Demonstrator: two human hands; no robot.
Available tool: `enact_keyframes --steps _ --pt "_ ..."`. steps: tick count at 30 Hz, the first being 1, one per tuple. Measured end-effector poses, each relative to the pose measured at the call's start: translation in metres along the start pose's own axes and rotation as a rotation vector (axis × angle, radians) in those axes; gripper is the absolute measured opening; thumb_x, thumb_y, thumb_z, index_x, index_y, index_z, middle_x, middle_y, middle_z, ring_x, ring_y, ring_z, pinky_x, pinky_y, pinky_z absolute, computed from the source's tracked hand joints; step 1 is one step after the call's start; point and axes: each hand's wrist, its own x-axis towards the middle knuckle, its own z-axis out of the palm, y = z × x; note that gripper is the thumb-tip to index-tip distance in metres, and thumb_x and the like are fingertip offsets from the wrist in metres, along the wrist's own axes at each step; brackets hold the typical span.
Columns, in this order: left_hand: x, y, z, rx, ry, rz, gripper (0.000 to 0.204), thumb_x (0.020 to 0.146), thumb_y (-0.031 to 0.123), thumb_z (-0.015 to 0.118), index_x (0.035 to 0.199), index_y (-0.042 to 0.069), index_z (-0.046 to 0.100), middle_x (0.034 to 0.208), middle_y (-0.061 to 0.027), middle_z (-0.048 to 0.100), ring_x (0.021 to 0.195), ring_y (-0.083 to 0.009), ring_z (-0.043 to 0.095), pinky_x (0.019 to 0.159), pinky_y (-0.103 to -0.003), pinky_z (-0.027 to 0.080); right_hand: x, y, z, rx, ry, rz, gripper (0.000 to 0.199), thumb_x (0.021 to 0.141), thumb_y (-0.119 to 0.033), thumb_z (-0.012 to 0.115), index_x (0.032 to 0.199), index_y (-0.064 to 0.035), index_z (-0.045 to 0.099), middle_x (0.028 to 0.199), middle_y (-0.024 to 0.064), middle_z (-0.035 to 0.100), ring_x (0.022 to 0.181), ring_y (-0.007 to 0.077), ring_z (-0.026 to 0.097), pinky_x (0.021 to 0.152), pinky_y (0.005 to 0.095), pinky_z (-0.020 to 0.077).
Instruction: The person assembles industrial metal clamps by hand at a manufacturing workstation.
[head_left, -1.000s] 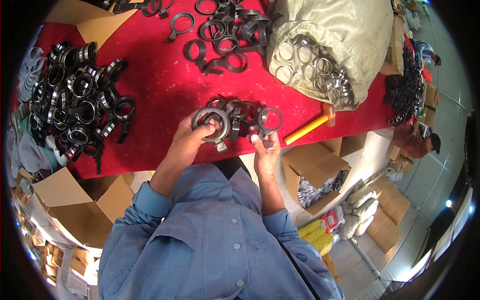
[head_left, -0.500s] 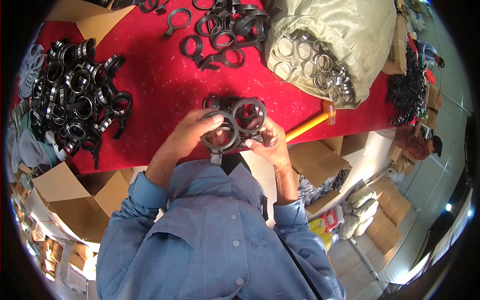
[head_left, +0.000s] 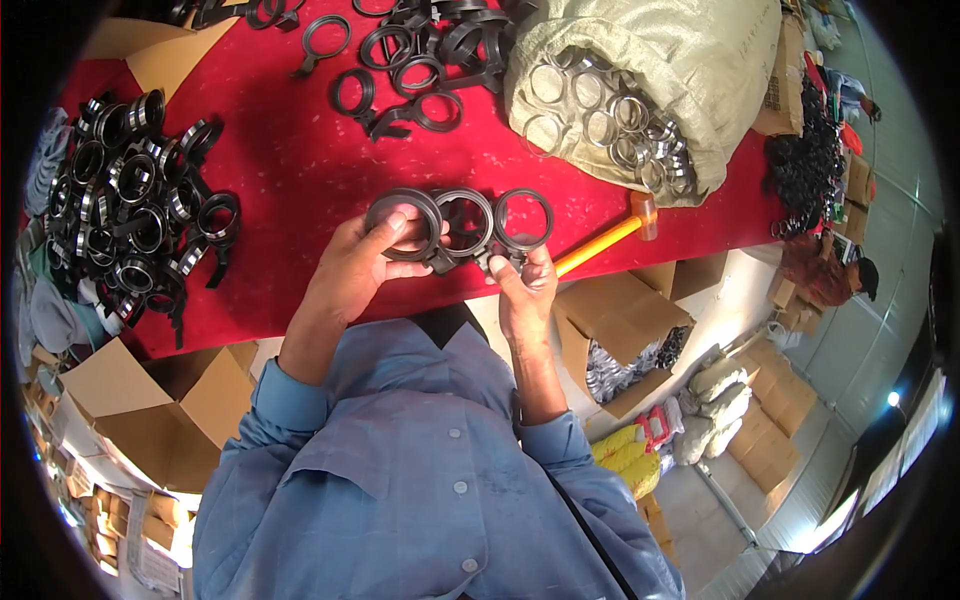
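Observation:
Three black rings with short tabs stand side by side in my hands, just above the near edge of the red-covered table. My left hand (head_left: 342,268) is closed round the left ring (head_left: 433,215), its thumb lying across the opening. Between my hands is the middle ring (head_left: 487,222), with a shiny inner edge; I cannot tell which hand supports it. My right hand (head_left: 526,292) pinches the right ring (head_left: 523,193) low down by its tab. Nearest to my right hand lies a mallet (head_left: 600,245) with an orange handle and an amber head.
Black rings with metal liners (head_left: 137,180) are heaped at the left. Plain black rings (head_left: 438,108) lie at the far middle. A pale sack (head_left: 680,60) spills metal rings (head_left: 630,112). Open cartons stand below the table edge, left (head_left: 150,440) and right (head_left: 625,315). A person (head_left: 830,270) is at the right.
The rings, bunched and overlapping before, are now spread in a row of three. My right hand has turned its ring upright and outward. The view has shifted slightly.

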Motion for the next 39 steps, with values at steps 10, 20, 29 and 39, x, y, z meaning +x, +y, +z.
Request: enact_keyframes --steps 10,20,29,39 --pt "0.003 -0.008 0.002 0.194 0.073 0.17 0.031 0.104 0.025 0.051 0.123 0.001 0.058 0.118 -0.0138 0.066 0.109 -0.0241 0.066 0.089 -0.04 0.057 -0.001 0.009 -0.008 0.047 0.041 -0.044 0.039 0.085 0.005 0.07 0.121 -0.0049 0.06 0.101 0.0036 0.067 0.086 0.0107 0.064 0.07 0.0251 0.0571" --pt "-0.006 -0.001 0.013 0.391 0.165 0.189 0.038 0.107 0.033 0.046 0.112 0.0 0.063 0.107 -0.0106 0.067 0.091 -0.0174 0.067 0.075 -0.032 0.057 -0.004 0.014 -0.009 -0.016 0.046 -0.042 0.037 0.087 0.002 0.069 0.122 -0.0046 0.057 0.106 0.0068 0.067 0.091 0.0136 0.063 0.073 0.0266 0.0518" --pt "-0.005 -0.006 0.004 0.44 0.144 0.187 0.039 0.106 0.036 0.046 0.109 0.0 0.063 0.1 -0.0088 0.067 0.086 -0.016 0.067 0.072 -0.03 0.056 -0.002 0.017 -0.012 -0.057 0.135 -0.097 0.033 0.087 0.001 0.069 0.119 -0.0042 0.06 0.103 0.0044 0.067 0.085 0.012 0.063 0.071 0.0264 0.0514" --pt "0.008 -0.01 -0.054 0.543 0.232 0.102 0.037 0.105 0.031 0.047 0.1 -0.003 0.062 0.09 -0.0079 0.066 0.081 -0.0133 0.066 0.059 -0.026 0.055 0.029 0.019 -0.068 -0.183 0.31 -0.157 0.032 0.087 0.005 0.067 0.118 -0.0043 0.064 0.097 0.0019 0.069 0.08 0.0093 0.063 0.072 0.0235 0.0515"
